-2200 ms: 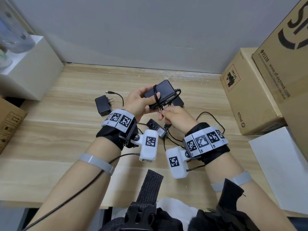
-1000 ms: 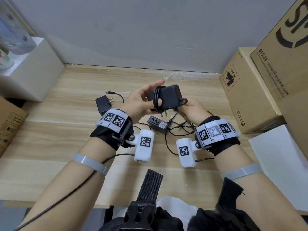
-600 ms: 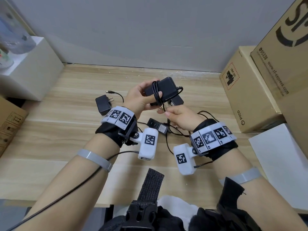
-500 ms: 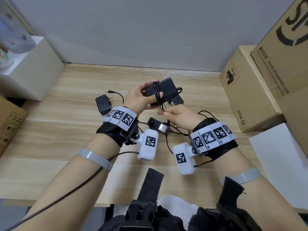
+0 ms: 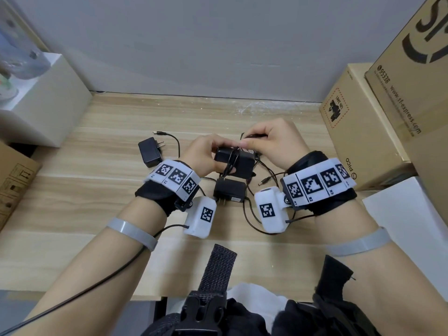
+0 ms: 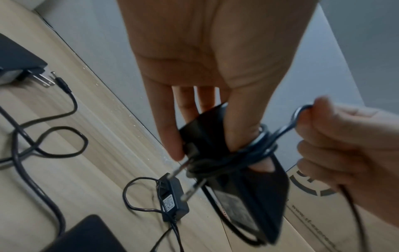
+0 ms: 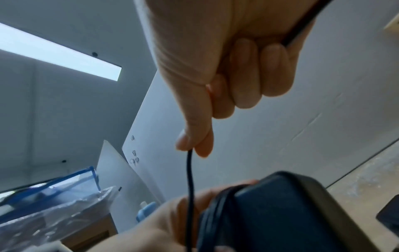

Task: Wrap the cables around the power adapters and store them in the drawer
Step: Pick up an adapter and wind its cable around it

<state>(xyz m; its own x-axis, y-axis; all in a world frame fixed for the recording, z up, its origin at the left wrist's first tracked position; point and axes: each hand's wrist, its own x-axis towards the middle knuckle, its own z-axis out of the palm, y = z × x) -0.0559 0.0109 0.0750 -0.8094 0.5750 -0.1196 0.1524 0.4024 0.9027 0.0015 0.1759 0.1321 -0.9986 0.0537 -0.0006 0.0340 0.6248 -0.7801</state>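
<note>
cable loops on a black adapter held above the desk

a white rectangular box [image 5: 46,103] sits at the far left of the pale wood-grain desk [image 5: 84,190], smooth and matte. right of it a small black plastic plug-in adapter [image 5: 149,152] lies flat, its two metal prongs pointing right, its thin cable [image 5: 173,139] curling off behind it.

the left hand [image 5: 206,155] grips the black rectangular power adapter [image 5: 234,161] above the desk, thumb on one broad face and fingers on the other; in the left wrist view the fingers [image 6: 170,133] lie fairly straight along the casing. the block is smooth, hard plastic with rounded edges, a label on one face. from the head view its long axis runs roughly left to right, and the metal prongs [image 6: 183,168] stick out towards the desk. several turns of thin black rubbery cord [image 6: 248,150] cross its middle, across the long axis.

the right hand [image 5: 276,144] is just beside it, curled, thumb and forefinger pinching the cord, which runs taut from fingertips down to the block.

under the hands a second black adapter brick [image 5: 229,190] lies on the desk, prongs towards the person, with loose cable [image 5: 254,219] looping right.

at the far right stand brown corrugated cardboard boxes [image 5: 358,132] with black printing.
</note>
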